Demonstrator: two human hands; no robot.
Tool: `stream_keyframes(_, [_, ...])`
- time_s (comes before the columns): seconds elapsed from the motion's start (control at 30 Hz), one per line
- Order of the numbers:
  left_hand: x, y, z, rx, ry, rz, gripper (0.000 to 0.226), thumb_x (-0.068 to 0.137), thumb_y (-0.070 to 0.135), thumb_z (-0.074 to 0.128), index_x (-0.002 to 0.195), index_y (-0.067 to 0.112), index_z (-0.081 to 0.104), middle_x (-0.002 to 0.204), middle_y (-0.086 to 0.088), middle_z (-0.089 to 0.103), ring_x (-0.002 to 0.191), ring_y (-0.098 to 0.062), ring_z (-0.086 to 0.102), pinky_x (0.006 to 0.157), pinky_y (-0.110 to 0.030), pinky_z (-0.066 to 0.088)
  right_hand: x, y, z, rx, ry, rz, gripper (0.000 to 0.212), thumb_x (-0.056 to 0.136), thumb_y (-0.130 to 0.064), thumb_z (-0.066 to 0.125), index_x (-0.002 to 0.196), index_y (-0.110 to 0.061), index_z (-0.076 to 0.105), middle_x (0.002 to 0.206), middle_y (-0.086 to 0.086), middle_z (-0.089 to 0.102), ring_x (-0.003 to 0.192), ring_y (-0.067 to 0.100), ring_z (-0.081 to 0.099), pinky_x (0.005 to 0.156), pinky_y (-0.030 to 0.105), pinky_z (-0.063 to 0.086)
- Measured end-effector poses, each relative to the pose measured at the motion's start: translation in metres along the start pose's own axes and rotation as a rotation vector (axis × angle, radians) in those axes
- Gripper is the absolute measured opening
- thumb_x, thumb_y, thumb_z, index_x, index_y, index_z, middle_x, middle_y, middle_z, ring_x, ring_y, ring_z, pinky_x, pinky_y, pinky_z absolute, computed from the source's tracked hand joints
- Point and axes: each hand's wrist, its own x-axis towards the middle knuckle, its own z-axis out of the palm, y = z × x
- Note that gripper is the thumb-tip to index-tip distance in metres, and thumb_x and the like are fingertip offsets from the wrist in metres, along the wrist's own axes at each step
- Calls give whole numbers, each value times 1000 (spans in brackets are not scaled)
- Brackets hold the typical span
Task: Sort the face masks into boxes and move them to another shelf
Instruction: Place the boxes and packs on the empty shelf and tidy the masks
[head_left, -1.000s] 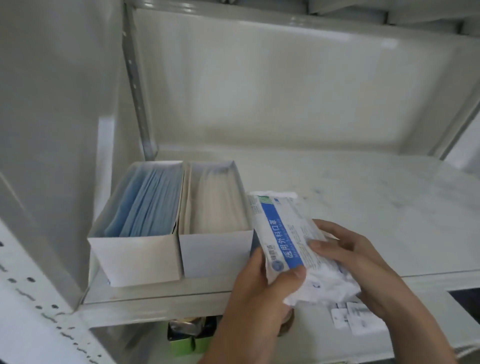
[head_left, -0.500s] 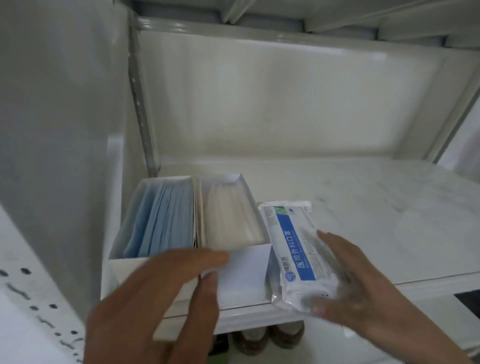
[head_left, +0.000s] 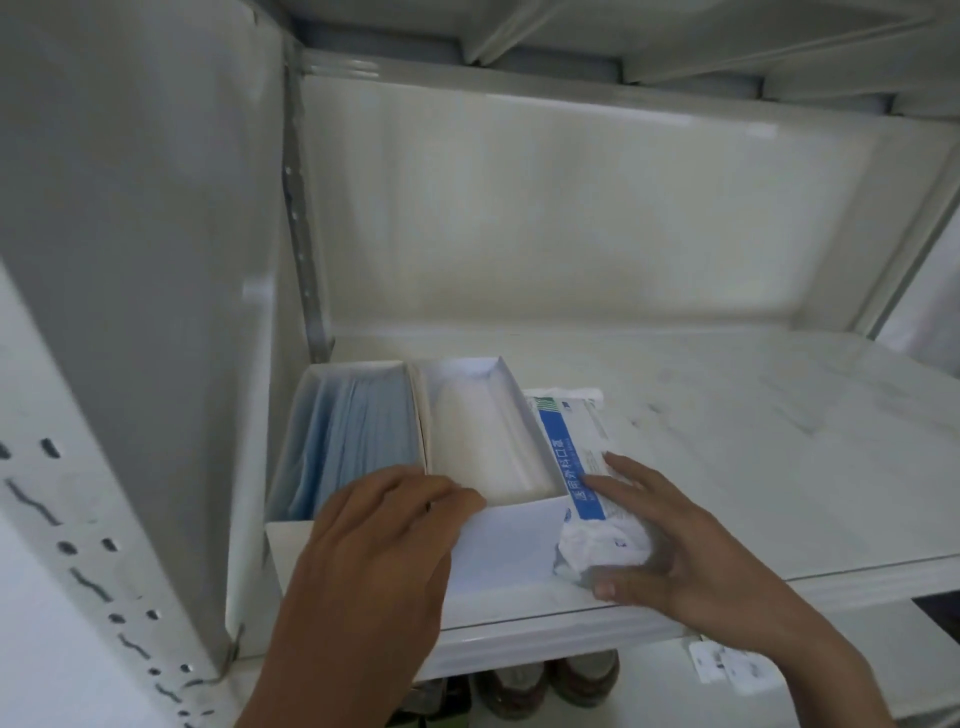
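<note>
Pressing the sealed mask pack (head_left: 574, 467) on the shelf (head_left: 727, 441) against the white-mask box (head_left: 498, 447), your right hand (head_left: 670, 540) has fingers spread over its near end. Your left hand (head_left: 374, 551) lies flat, fingers together, over the front rims of that box and the blue-mask box (head_left: 353, 441).
</note>
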Motion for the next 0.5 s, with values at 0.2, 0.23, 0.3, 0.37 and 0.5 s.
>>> stream_keyframes(0.2, [-5, -2, 4, -30, 37, 28, 34, 80, 8, 61, 111, 12, 75, 108, -5, 76, 107, -28, 65, 96, -43, 45, 5, 3, -7, 356, 233, 131, 57, 87, -80, 43, 133, -50, 58, 140, -25, 58, 131, -1, 52, 109, 34, 40])
stream_keyframes(0.23, [-7, -1, 4, -37, 33, 19, 32, 80, 8, 64, 109, 12, 77, 109, -3, 75, 108, -27, 66, 96, -42, 45, 12, 5, -6, 364, 292, 188, 56, 87, -81, 40, 131, -51, 59, 138, -25, 59, 129, 1, 54, 108, 34, 41])
stream_keyframes(0.3, [-6, 0, 0, -64, 0, -14, 31, 82, 12, 65, 110, 15, 78, 115, -1, 74, 110, -25, 66, 97, -42, 47, 22, 7, 0, 367, 259, 238, 56, 88, -82, 36, 131, -53, 56, 140, -26, 56, 132, 3, 52, 108, 31, 38])
stream_keyframes(0.37, [-2, 5, -5, -87, -1, -52, 31, 86, 19, 59, 111, 17, 78, 123, -2, 71, 114, -25, 65, 97, -45, 52, 26, 9, 8, 455, 198, 227, 62, 85, -86, 30, 132, -55, 55, 138, -26, 59, 129, 3, 55, 109, 35, 39])
stream_keyframes(0.5, [30, 26, -12, -126, -75, -44, 31, 91, 24, 56, 118, 24, 72, 131, 5, 67, 122, -15, 59, 106, -37, 48, 24, 12, 11, 599, 242, 191, 68, 77, -94, 29, 129, -58, 56, 133, -33, 60, 121, -6, 59, 100, 29, 43])
